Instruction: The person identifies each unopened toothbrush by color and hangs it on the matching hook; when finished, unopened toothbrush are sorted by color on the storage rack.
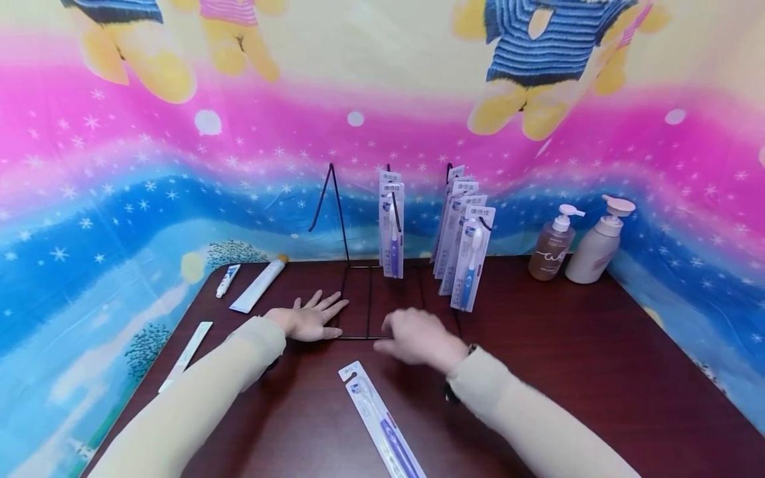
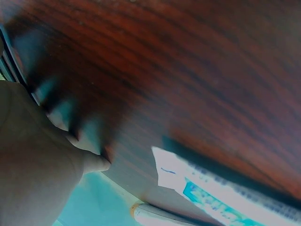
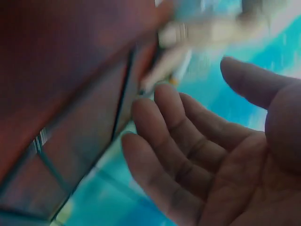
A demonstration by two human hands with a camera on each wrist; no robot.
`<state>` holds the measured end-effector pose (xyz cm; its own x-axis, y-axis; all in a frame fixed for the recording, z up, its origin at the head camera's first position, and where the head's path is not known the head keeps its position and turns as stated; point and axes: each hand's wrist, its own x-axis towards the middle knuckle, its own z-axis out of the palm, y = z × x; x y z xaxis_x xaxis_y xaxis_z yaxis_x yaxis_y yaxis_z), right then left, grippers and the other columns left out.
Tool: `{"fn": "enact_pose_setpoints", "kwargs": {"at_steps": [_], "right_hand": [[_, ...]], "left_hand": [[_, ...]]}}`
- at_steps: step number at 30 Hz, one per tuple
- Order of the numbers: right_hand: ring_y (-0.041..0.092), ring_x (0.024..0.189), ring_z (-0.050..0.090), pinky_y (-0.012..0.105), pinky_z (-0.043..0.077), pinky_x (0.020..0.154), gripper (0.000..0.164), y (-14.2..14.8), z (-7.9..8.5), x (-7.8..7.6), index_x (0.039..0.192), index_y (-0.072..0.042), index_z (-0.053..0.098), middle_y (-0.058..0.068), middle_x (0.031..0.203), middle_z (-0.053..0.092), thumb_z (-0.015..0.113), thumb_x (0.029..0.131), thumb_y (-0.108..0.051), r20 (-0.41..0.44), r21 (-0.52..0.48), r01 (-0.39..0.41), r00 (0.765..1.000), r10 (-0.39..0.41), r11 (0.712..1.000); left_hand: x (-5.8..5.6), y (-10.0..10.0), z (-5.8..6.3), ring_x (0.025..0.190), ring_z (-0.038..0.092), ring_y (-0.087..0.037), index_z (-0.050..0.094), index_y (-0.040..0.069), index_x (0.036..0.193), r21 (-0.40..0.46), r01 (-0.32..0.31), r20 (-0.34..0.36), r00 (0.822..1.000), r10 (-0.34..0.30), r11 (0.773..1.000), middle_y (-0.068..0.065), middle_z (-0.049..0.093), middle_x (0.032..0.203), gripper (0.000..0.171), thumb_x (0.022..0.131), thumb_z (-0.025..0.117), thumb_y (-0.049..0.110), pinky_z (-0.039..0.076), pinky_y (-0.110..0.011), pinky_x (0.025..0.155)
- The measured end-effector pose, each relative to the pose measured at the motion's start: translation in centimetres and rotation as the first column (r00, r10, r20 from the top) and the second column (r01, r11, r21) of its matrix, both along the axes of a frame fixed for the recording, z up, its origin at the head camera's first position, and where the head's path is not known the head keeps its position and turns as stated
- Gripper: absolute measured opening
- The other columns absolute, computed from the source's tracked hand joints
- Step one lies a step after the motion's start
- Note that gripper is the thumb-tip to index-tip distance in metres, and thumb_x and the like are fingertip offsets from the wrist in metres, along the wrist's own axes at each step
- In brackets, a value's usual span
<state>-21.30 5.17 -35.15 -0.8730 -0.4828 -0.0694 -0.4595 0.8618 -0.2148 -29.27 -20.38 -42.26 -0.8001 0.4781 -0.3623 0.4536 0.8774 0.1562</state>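
A black wire rack (image 1: 369, 302) stands on the table with three upright hooks. Packaged toothbrushes hang on two of these, a purple one (image 1: 392, 232) in the middle and a blue one (image 1: 472, 259) in front on the right; the left hook is bare. My left hand (image 1: 311, 318) lies with spread fingers at the left side of the rack's base. Above the base's front bar is my right hand (image 1: 421, 340), its fingers loosely bent, and its palm (image 3: 235, 183) holds nothing. Nearer to me lies a packaged purple toothbrush (image 1: 382, 425).
On the left lie a large toothpaste tube (image 1: 259, 284), a small tube (image 1: 227, 281) and a slim white tube or box (image 1: 186, 355). Two pump bottles, one brown (image 1: 551, 249) and one pale (image 1: 597, 245), stand at the back right. A printed cloth (image 1: 269, 192) hangs behind the table.
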Motion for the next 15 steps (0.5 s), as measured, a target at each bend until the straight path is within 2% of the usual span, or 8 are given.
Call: {"fn": "enact_pose_setpoints", "kwargs": {"at_steps": [5, 8, 11, 15], "right_hand": [[0.018, 0.065, 0.057, 0.036, 0.045, 0.053, 0.055, -1.2, -2.4, 5.1, 0.084, -0.015, 0.062, -0.001, 0.073, 0.058, 0.066, 0.066, -0.067, -0.047, 0.186, -0.098, 0.993, 0.108, 0.978], [0.016, 0.063, 0.054, 0.034, 0.044, 0.052, 0.065, -1.3, -3.4, 7.4, 0.086, -0.013, 0.060, -0.002, 0.072, 0.053, 0.070, 0.056, -0.070, -0.082, 0.261, -0.137, 0.983, 0.164, 0.956], [0.015, 0.064, 0.051, 0.033, 0.043, 0.050, 0.066, -1.0, -3.8, 8.8, 0.090, -0.012, 0.061, -0.002, 0.072, 0.048, 0.074, 0.055, -0.066, -0.111, 0.274, -0.152, 0.976, 0.188, 0.950], [0.016, 0.065, 0.051, 0.033, 0.043, 0.049, 0.055, -0.1, -3.8, 9.4, 0.100, -0.010, 0.062, 0.001, 0.074, 0.048, 0.080, 0.062, -0.046, -0.111, 0.233, -0.153, 0.977, 0.183, 0.960]], "left_hand": [[0.0, 0.0, 0.1, 0.137, -0.003, -0.036, 0.007, 0.026, 0.149, 0.005, 0.000, -0.011, 1.000, 0.000, 1.000, -0.001, -0.003, 0.154, 0.073, 0.091, 0.036, 0.059, 0.007, -0.066, 0.099], [0.1, 0.0, 0.1, 0.137, -0.002, -0.037, 0.008, 0.026, 0.149, 0.014, 0.000, -0.017, 1.000, 0.000, 1.000, -0.002, -0.001, 0.154, 0.073, 0.091, 0.036, 0.059, 0.007, -0.066, 0.099], [0.1, 0.0, 0.0, 0.137, -0.001, -0.037, 0.010, 0.025, 0.149, 0.022, 0.002, -0.022, 1.000, -0.002, 1.000, -0.003, 0.000, 0.154, 0.073, 0.091, 0.038, 0.058, 0.006, -0.067, 0.098], [0.2, 0.0, 0.1, 0.137, -0.001, -0.037, 0.010, 0.025, 0.149, 0.025, 0.003, -0.023, 1.000, -0.002, 1.000, -0.003, 0.000, 0.154, 0.072, 0.092, 0.038, 0.057, 0.006, -0.067, 0.098]]}}
